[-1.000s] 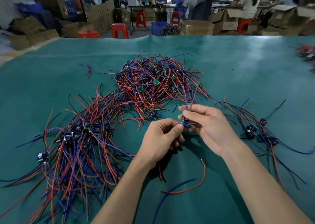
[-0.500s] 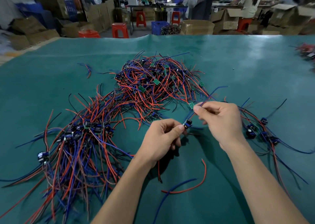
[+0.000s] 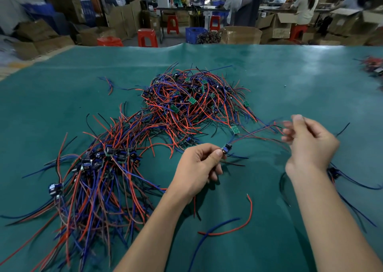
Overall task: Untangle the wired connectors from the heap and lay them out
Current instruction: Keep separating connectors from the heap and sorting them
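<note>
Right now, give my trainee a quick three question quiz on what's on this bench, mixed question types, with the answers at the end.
1. True or false: the left hand pinches a small connector by thumb and finger.
2. The tangled heap lies where from the hands? A nearer the person, B farther away, C off the green mat.
3. Fill in: the loose red wire near the forearms crosses a ___ wire.

Key: 1 true. 2 B. 3 blue. The right hand is blurred, so its grip stays untested.
</note>
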The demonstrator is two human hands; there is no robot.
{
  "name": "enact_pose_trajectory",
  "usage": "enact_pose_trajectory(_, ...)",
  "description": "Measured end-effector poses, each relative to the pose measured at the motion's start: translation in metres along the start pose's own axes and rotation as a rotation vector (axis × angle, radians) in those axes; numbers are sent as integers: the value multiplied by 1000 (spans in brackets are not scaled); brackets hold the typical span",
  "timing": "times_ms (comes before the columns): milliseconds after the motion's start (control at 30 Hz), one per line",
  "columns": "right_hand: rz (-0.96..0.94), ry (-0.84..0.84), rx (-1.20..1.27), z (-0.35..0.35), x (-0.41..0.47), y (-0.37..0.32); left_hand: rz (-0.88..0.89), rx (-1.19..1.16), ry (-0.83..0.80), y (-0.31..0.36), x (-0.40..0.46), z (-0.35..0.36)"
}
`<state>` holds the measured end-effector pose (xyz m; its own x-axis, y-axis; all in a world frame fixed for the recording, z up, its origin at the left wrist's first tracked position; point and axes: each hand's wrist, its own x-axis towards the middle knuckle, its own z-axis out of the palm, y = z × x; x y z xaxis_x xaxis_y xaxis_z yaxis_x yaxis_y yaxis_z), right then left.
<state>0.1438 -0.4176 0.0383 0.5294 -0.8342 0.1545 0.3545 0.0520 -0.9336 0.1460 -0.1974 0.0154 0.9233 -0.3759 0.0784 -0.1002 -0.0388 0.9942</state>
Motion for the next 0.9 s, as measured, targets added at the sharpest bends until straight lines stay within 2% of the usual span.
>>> enact_pose_trajectory(67, 118, 2, 3, 1, -1, -2, 4, -59, 58, 1, 0, -1)
enact_pose_trajectory(100, 164, -56, -37, 4, -5, -2, 5, -85, 73, 1, 1, -1)
enact_pose_trajectory(133, 198, -158, -92, 8, -11, -1, 5, -105, 79, 2, 1, -1)
enact_pose_trajectory(267, 234, -745, -291, 25, -46, 8, 11, -110, 66, 3, 0, 1)
enact_pose_trajectory(333, 161, -866, -317, 27, -55, 13, 15, -63, 46, 2, 1, 1)
enact_pose_trajectory(600, 44, -816, -286, 22, -48, 9, -53, -28, -12, 5, -1, 0)
enact_pose_trajectory(900, 70, -435, -131, 14, -24, 0, -52, -25, -95, 9, -4, 0)
